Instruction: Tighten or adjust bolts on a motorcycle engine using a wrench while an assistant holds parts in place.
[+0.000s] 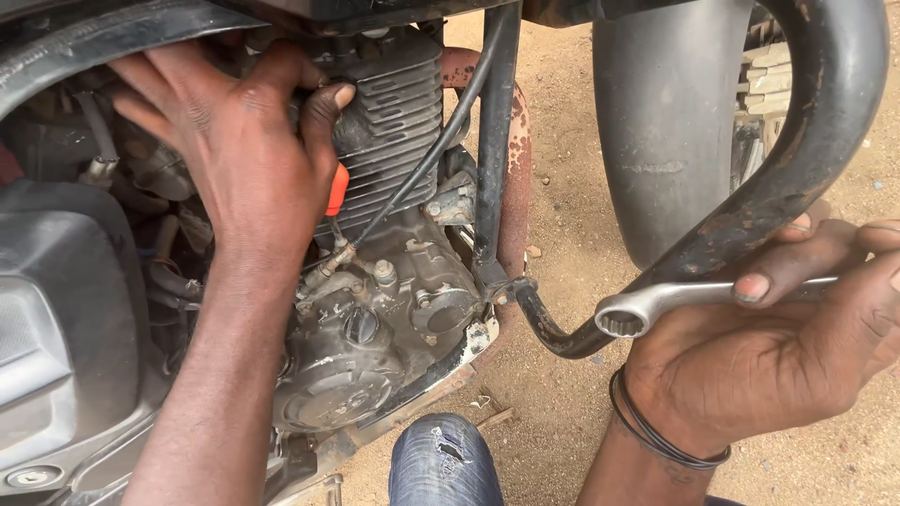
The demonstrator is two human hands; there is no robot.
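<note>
left hand (239,155) fingertips: buried behind the finned engine cylinder (394,112), what they touch cannot be told
ring spanner (647,307) far end: covered by the right hand (778,356)
orange part (337,189): mostly behind the left palm
front tyre (666,122): cut by top edge

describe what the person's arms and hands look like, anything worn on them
Both forearms are bare, with no sleeves showing and no gloves. The left hand wears nothing visible: no ring, watch or band. The right hand has thin black bands looped around the wrist, like slim bangles or cords. Fingernails are short and unpainted.
</note>
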